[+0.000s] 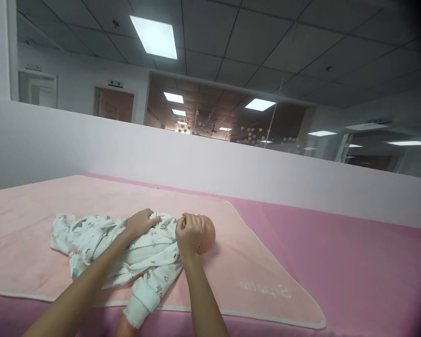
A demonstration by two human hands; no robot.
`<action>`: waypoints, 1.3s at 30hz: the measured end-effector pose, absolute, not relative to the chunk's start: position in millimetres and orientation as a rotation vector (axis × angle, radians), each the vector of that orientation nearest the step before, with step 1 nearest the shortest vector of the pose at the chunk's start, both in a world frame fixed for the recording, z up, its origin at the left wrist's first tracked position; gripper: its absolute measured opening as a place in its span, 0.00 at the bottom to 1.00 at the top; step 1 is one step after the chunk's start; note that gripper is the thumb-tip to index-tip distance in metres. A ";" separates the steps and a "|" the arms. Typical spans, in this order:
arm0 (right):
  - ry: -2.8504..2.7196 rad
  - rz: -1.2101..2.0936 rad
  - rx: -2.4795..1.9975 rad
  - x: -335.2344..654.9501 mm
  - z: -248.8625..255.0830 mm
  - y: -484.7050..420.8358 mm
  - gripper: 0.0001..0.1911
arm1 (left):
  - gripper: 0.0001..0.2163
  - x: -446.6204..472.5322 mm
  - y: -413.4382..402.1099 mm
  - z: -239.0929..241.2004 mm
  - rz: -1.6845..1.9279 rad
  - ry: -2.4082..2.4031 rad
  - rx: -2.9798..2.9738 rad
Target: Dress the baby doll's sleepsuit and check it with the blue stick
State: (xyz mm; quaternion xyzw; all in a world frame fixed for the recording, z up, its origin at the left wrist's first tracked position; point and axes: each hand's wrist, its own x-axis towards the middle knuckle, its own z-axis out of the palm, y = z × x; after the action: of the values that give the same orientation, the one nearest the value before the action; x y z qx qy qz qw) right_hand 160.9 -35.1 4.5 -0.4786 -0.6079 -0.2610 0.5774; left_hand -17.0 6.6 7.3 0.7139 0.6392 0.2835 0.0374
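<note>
A baby doll (pixel 208 234) lies on its back, its bald head to the right and its face mostly hidden behind my right hand. It wears a white printed baby outfit (pixel 150 255) with small green snaps; one sleeve reaches toward me. My left hand (pixel 142 223) rests on the doll's chest, thumb stretched out and some fingertips hidden on the far side. At the doll's face and neck, my right hand (pixel 190 231) has its fingers curled in, with no object showing in them.
Under the doll is a peach-pink blanket (pixel 263 267) with a white edge and stitched lettering. It covers part of a pink padded surface (pixel 344 262). A low white wall (pixel 231 166) runs behind, with a glass panel above it.
</note>
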 end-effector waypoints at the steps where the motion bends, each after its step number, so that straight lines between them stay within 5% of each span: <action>1: -1.410 -0.589 -1.158 163.9 5.5 -33.1 0.10 | 0.18 -16.8 5.7 7.7 0.861 1.980 2.183; 13: -1.458 -0.397 -1.515 187.5 18.3 -24.7 0.12 | 0.16 -8.4 -14.9 15.3 0.864 1.959 2.329; 20: -1.668 0.074 -1.654 221.3 44.7 -9.5 0.26 | 0.19 -7.7 -14.7 12.0 0.944 2.015 2.277; 39: -1.659 0.154 -1.585 233.4 39.2 -12.8 0.18 | 0.24 -8.3 -14.7 6.7 1.078 2.027 2.186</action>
State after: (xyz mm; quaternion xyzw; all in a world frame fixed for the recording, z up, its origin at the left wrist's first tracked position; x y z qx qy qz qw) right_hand 233.4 -12.8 39.2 -0.6292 -0.6584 0.0610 0.4085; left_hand -8.3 -14.7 6.7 0.6895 0.6393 0.3401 -0.0140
